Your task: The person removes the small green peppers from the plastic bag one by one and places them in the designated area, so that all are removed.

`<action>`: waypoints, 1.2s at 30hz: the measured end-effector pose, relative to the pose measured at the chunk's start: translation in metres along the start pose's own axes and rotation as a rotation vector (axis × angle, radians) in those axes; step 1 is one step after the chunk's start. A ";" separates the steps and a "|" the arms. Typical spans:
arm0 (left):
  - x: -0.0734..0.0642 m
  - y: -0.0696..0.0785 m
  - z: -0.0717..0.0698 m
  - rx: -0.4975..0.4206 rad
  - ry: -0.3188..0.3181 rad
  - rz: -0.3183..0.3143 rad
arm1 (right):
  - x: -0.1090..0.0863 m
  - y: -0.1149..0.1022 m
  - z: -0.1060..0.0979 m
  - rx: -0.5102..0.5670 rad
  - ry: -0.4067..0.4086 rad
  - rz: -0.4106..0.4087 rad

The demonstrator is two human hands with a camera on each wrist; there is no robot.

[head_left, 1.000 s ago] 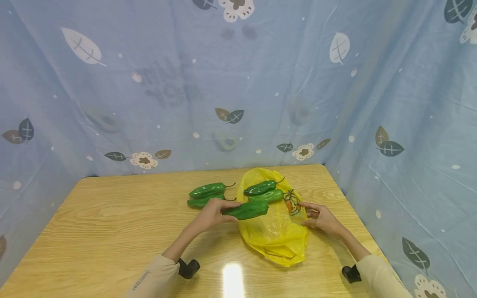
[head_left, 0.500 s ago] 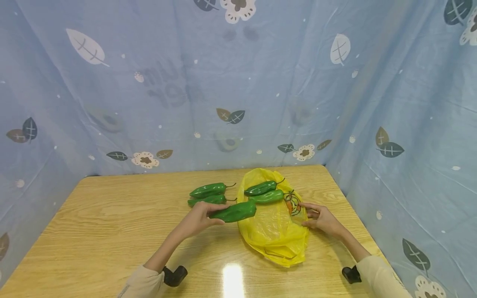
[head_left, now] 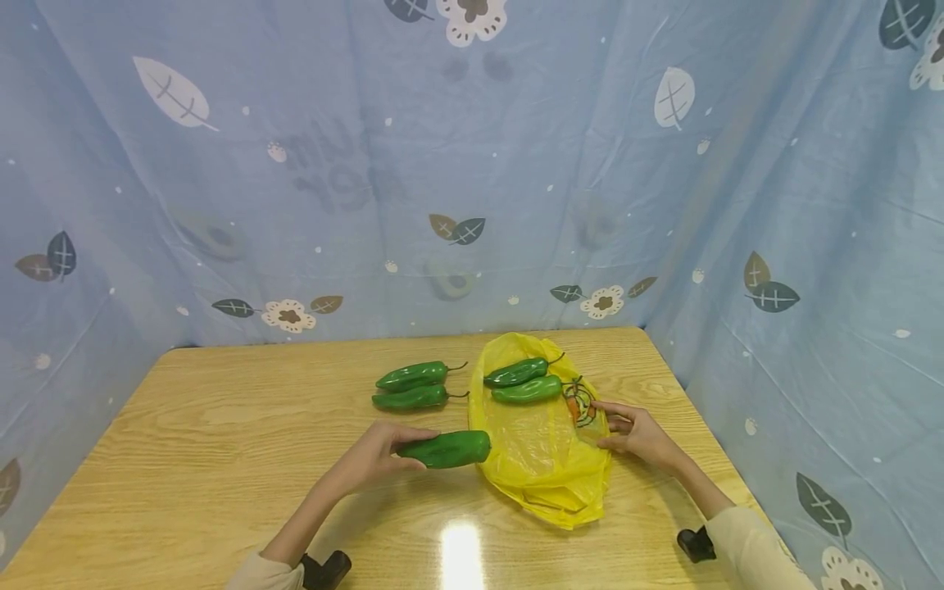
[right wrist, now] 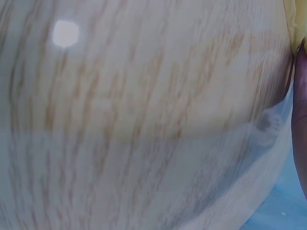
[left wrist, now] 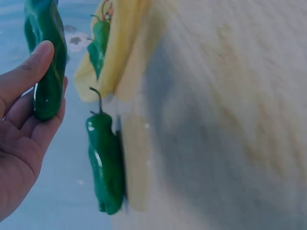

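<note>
My left hand [head_left: 376,457] holds a large green pepper [head_left: 447,450] above the table, thumb on one side and fingers on the other, as the left wrist view shows. The pepper's blunt end overlaps the left edge of a yellow plastic bag [head_left: 542,483] in the head view. Two green peppers lie on the bag, an upper one [head_left: 516,373] and a lower one [head_left: 528,390], stems to the right. At the bag's right edge my right hand [head_left: 640,436] grips the plastic between thumb and fingers. In the right wrist view only one finger [right wrist: 300,110] shows, against the yellow plastic.
Two more green peppers, a rear one [head_left: 413,376] and a front one [head_left: 410,398], lie side by side left of the bag. A printed picture [head_left: 579,406] marks the bag's right part. The wooden table [head_left: 221,459] backs onto a blue patterned curtain [head_left: 354,164].
My left hand has carried the green pepper left and toward the table's near side, off the bag's middle. My right hand stays at the bag's edge.
</note>
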State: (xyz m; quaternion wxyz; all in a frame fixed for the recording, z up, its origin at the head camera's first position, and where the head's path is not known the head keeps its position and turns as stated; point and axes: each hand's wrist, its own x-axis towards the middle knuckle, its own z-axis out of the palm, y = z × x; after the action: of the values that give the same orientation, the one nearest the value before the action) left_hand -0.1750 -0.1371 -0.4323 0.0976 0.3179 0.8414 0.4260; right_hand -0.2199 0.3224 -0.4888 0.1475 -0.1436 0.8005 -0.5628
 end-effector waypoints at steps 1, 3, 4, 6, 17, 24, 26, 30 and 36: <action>-0.002 -0.003 0.001 -0.010 -0.001 -0.003 | 0.000 0.000 0.000 0.003 -0.002 -0.003; -0.005 -0.008 0.002 -0.028 0.006 -0.009 | 0.000 0.000 0.000 0.010 -0.006 -0.006; -0.006 -0.010 0.002 -0.038 0.011 -0.018 | -0.001 0.000 0.000 0.013 -0.007 -0.007; -0.008 -0.012 0.002 -0.051 0.022 -0.036 | -0.001 0.000 0.000 0.014 -0.008 -0.010; -0.010 -0.028 -0.002 0.003 0.079 -0.070 | -0.001 0.000 0.001 0.022 -0.003 -0.011; -0.006 -0.041 -0.007 0.095 0.118 -0.081 | -0.001 -0.001 0.002 0.017 0.004 -0.008; -0.005 -0.044 -0.008 0.100 0.124 -0.088 | -0.001 -0.001 0.002 0.017 0.007 -0.007; -0.001 -0.049 -0.011 0.107 0.125 -0.099 | -0.001 0.000 0.002 0.020 0.008 -0.011; 0.005 -0.058 -0.016 0.111 0.100 -0.100 | 0.000 0.001 0.002 0.022 0.007 -0.018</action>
State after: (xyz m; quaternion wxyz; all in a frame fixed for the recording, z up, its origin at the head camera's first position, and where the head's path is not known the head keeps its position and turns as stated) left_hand -0.2122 -0.1693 -0.4667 0.0591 0.2586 0.8824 0.3885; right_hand -0.2191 0.3211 -0.4907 0.1411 -0.1469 0.7934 -0.5735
